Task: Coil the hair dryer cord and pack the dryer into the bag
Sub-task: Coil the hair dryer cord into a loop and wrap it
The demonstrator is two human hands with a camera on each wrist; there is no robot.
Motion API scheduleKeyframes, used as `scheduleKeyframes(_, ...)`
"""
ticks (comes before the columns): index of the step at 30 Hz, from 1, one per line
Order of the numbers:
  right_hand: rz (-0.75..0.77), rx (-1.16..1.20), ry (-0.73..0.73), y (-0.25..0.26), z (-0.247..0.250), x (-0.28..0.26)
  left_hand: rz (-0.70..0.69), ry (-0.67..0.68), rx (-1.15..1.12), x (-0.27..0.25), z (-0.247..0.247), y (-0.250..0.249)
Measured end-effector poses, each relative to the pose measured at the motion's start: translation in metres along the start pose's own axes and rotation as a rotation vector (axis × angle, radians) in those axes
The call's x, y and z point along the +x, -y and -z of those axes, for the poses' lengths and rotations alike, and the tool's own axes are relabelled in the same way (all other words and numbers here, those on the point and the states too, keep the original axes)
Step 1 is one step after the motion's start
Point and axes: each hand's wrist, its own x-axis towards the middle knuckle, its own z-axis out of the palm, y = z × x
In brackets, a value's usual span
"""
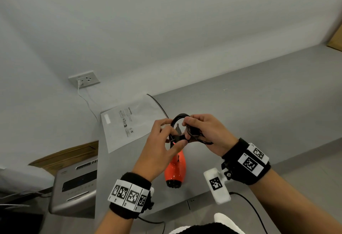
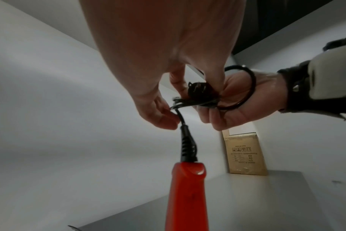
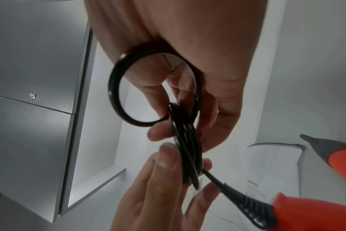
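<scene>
Cord, coiled in black loops, sits pinched between our left hand and right hand, fingers curled round it. It runs down to the orange hair dryer beneath our hands, above the grey counter; the clear bag lies flat just beyond.

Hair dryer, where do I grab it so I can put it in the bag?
Grab the orange handle of the hair dryer, just under the black ribbed sleeve, coming at it from the side and wrapping round it. It is long, straight and slim, so it should fit a grip well. The coiled cord comes out of its top end, so probably don't come from above.
</scene>
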Motion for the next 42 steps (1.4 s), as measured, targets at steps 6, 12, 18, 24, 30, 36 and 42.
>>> scheduleKeyframes(6, -0.033, 0.251, -0.083, 0.007, 0.014, 0.008, -0.103, -0.092, -0.011, -0.024, 0.011, -0.003)
scheduleKeyframes(12, -0.077, 0.455, -0.107, 0.013, 0.021, 0.011, 0.161, -0.23, -0.74, -0.049, 0.033, 0.01)
scheduleKeyframes(18, -0.035, 0.435, -0.081, 0.01, 0.003, 0.017, 0.362, -0.371, -1.317, -0.032, 0.037, 0.002)
scheduleKeyframes(24, 0.083, 0.169, 0.092, 0.005, -0.011, 0.009, 0.425, -0.465, -1.088, 0.014, 0.013, 0.009)
scheduleKeyframes(30, 0.187, -0.081, 0.123, 0.001, -0.004, 0.001, 0.382, -0.259, -0.734, 0.043, -0.014, 0.01)
scheduleKeyframes(36, 0.227, -0.143, 0.044, -0.001, 0.01, 0.0, 0.304, -0.021, -0.717, 0.046, -0.021, 0.002)
scheduleKeyframes(42, 0.335, -0.275, -0.13, -0.009, 0.016, 0.006, 0.31, 0.038, -0.733, 0.045, -0.027, 0.0)
